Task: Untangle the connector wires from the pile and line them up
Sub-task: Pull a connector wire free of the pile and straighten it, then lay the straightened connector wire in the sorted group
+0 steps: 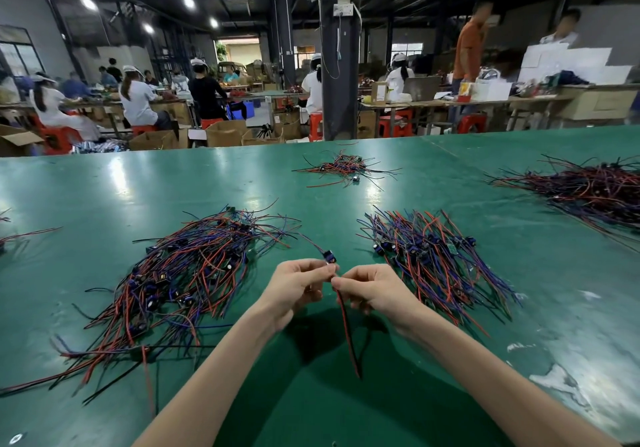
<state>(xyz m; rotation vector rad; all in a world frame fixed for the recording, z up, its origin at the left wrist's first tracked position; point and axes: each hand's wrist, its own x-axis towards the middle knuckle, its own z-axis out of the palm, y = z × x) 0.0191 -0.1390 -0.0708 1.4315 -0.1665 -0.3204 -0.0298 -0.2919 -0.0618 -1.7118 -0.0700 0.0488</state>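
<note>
Two hands meet over the green table (104, 186). Left hand (298, 287) pinches one connector wire (348, 335) just below its blue module (329, 256). Right hand (370, 290) pinches the same wire beside it, fingers curled. Red-black lead hangs between the wrists. Tangled pile (180, 273) lies left, roughly aligned bundle (433, 259) right. Small pile (346, 167) sits far centre, larger pile (595, 190) far right.

Pretty bright overall, lit by ceiling lamps (88, 3) up around 10 to 11 o'clock. Glaring white off the green table (86, 197) at 9 and 12. Soft shadow (311, 339) down at 6. Smeared with motion blur on the standing people (471, 41) at 2, bent fisheye-style near the edges.
</note>
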